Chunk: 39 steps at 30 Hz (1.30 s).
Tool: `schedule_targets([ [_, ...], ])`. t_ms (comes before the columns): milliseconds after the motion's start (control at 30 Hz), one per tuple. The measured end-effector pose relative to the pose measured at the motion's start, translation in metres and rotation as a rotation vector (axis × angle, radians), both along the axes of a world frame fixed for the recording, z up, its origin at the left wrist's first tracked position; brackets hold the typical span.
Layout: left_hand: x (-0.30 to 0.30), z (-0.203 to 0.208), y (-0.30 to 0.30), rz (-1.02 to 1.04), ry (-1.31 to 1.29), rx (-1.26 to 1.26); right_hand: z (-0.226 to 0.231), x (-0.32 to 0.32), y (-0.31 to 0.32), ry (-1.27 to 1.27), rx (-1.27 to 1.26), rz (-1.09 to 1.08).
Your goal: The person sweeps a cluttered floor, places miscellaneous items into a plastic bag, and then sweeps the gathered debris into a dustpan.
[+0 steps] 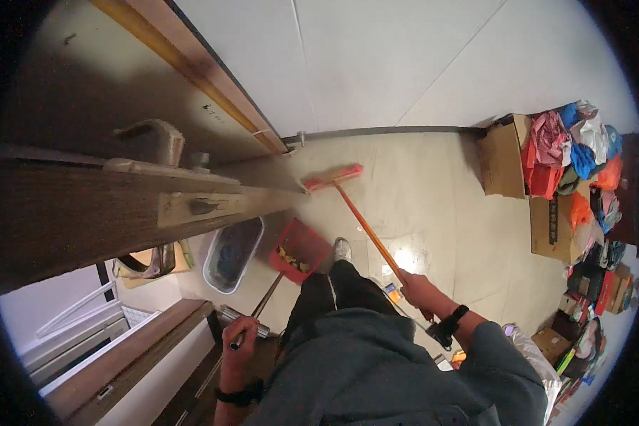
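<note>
Seen from above, a person is standing on a pale floor, working with 2 long-handled tools. The left hand is gripping the dark handle of 1 red dustpan, its fingers curling tightly together around the shaft. The right hand is holding 1 broom by its orange handle, its fingers wrapping around the pole; how tightly they are pressing, I cannot tell. The broom's reddish head is resting on the floor ahead, apart from the dustpan.

The dustpan is lying near the person's feet and is holding several yellowish-brown scraps, too jumbled to count. Just to its left, 1 white-rimmed tub is sitting; its grayish inside is too dim to make out.

At the right, 2 cardboard boxes are standing close together. The upper box is brimming with red, blue and silvery bags or cloths; the lower box is holding an orange bag and whitish plastic. At the left, 1 dark wooden door is showing 2 lever handles.
</note>
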<state>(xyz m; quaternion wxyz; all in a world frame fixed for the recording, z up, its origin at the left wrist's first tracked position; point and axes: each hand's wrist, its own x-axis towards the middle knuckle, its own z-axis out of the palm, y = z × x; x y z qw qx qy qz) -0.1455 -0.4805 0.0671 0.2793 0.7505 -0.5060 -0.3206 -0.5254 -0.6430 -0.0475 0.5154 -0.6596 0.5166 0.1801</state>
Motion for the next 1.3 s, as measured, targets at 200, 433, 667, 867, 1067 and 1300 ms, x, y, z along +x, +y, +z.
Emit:
schedule_targets([
  [200, 0.004, -0.005, 0.003, 0.109, 0.208, 0.044, -0.055, 0.057, -0.034, -0.045, -0.163, -0.131],
  [433, 0.007, 0.007, 0.0, 0.011, 0.108, 0.139, -0.107, 0.041, -0.002, 0.006, -0.162, -0.112],
  [667, 0.016, -0.011, 0.002, -0.022, 0.125, 0.196, -0.011, -0.063, 0.08, 0.187, 0.024, -0.028],
  [867, 0.008, 0.005, -0.024, 0.031, 0.254, 0.317, 0.094, -0.083, 0.08, 0.08, 0.077, -0.139],
  [1067, 0.012, 0.016, -0.02, -0.102, 0.244, 0.055, -0.014, -0.067, 0.046, 0.063, -0.251, -0.159],
  [1300, 0.0, 0.008, -0.01, -0.07, 0.307, 0.119, -0.098, -0.04, -0.053, -0.174, -0.341, -0.342],
])
